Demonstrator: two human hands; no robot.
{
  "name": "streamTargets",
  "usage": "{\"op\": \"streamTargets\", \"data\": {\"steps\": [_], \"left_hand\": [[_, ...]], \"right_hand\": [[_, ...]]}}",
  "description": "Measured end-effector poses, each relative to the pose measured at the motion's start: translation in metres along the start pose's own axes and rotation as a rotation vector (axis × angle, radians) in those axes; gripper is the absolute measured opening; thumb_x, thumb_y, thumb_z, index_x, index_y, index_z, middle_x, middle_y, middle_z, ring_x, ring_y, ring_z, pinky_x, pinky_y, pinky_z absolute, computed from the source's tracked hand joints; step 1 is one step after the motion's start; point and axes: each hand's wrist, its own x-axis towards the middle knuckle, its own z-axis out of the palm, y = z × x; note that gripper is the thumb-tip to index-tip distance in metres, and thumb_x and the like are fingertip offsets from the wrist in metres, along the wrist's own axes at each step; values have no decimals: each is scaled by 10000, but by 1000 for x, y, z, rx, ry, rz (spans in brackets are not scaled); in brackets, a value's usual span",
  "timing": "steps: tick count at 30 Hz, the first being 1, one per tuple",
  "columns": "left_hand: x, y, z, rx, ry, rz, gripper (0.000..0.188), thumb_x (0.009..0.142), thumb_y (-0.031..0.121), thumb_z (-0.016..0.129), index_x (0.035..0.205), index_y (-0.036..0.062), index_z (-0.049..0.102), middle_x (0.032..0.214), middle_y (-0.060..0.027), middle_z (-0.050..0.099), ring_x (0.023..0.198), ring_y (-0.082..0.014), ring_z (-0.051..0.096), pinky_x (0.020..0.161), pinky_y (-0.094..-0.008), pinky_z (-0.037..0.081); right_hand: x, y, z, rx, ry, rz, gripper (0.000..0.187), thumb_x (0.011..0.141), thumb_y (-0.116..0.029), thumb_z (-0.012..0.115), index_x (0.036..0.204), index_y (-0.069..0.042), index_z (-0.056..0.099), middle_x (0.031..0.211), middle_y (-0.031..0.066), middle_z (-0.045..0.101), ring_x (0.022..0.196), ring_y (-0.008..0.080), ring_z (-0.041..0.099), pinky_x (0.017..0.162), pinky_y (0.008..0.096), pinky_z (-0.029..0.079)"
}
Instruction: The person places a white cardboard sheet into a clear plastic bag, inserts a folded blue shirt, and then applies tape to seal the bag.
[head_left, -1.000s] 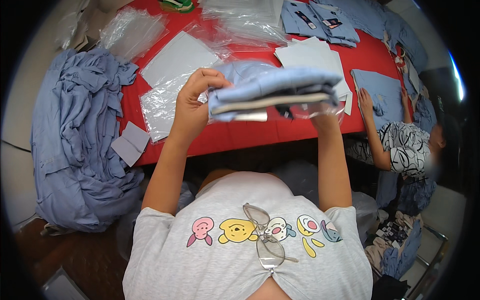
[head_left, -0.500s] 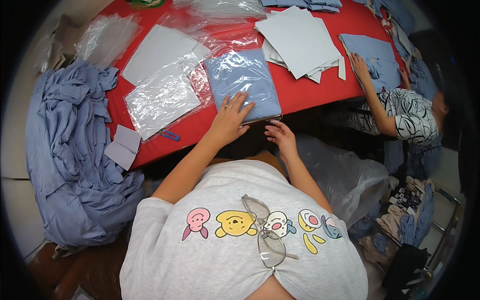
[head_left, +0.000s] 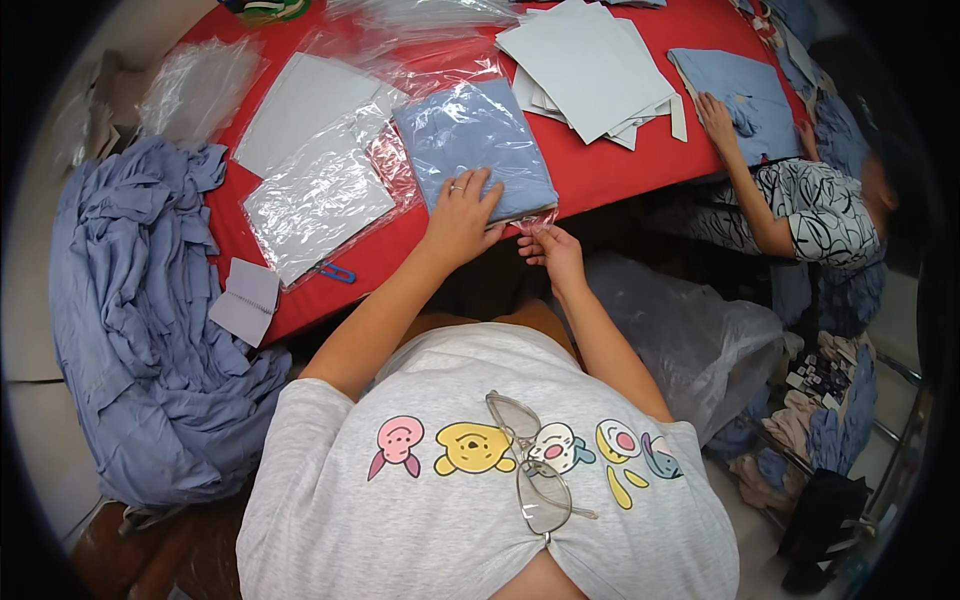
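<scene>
Folded blue garment (head_left: 475,135): in clear bag (head_left: 465,95), on red table (head_left: 605,180), near edge.
Left hand (head_left: 462,215): fingers spread flat on top, clenching nothing.
Right hand (head_left: 555,254): fingertips apparently pinching loose film (head_left: 536,220).
Film: I see more drawn out than a moment ago; that end seems controlled.

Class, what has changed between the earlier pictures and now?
The bagged blue garment has come down from mid-air onto the red table. The left hand has released its edge grip and lies on top; the right hand now pinches the clear flap. The garment heap and open notebook stayed put.
</scene>
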Motion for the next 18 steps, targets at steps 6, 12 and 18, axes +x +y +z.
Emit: {"op": "streamTargets", "data": {"steps": [6,12,18], "left_hand": [[32,-33,-3,45,6,-125,349,865,208,805,1141,81,633,1189,-120,687,1088,-334,685,897,-494,530],[41,-58,3,-59,-26,-252,244,886,198,804,1006,75,631,954,-104,721,899,-342,708,810,-474,524],[63,-73,-44,-435,-410,-292,318,842,188,849,1082,42,701,950,-113,744,912,-359,727,829,-458,558]], "right_hand": [[-9,7,0,-85,-156,85,259,1108,-247,616,1105,-29,756,979,74,793,824,134,740,781,287,558],[-11,-21,-7,-208,-198,187,278,1105,-285,626,1076,-42,758,941,64,788,780,130,733,701,302,567],[-51,-93,35,-1159,6,-179,308,910,-334,838,943,-62,699,842,118,706,717,309,690,639,424,528]]}}
